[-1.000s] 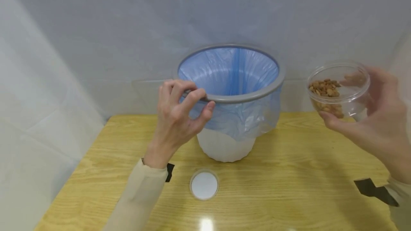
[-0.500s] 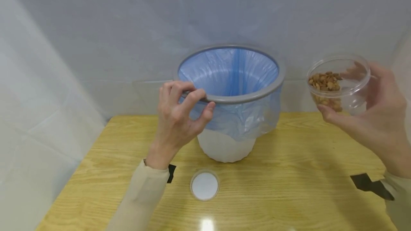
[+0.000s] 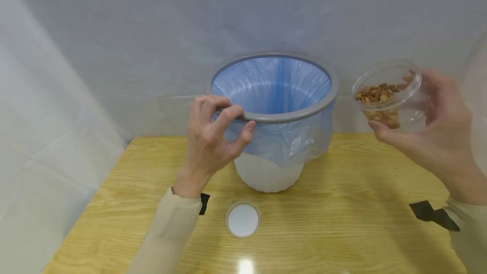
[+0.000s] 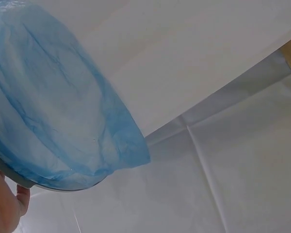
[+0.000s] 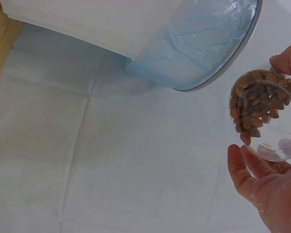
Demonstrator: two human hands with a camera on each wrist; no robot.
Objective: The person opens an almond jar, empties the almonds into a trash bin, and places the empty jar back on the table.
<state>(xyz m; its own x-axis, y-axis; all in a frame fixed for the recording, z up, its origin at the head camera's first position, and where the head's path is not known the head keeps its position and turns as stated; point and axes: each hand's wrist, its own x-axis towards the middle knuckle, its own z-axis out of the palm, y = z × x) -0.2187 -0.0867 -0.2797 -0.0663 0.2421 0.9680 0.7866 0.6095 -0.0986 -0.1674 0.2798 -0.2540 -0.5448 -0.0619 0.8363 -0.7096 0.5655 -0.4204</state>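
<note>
A white trash bin [image 3: 268,174] stands on the table, lined with a blue plastic bag [image 3: 300,138] and topped by a grey rim ring [image 3: 293,116]. My left hand [image 3: 213,132] grips that ring at its near left side, fingers over the top and thumb in front. To the right of the bin, my right hand [image 3: 441,126] holds a clear round plastic container [image 3: 414,115] in the air, tilted toward the bin. Almonds [image 3: 380,94] are heaped at its left side; the right wrist view shows the almonds [image 5: 257,102] through its clear bottom.
A small round white-centred lid [image 3: 242,220] lies on the wooden table [image 3: 335,231] in front of the bin. Pale plastic sheeting [image 3: 152,45] hangs behind the table and at its left. Dark tape pieces [image 3: 433,215] are on the sleeves.
My right hand has moved up and left toward the bin, and the container has tilted further left, with the almonds still inside. The left hand stays on the ring.
</note>
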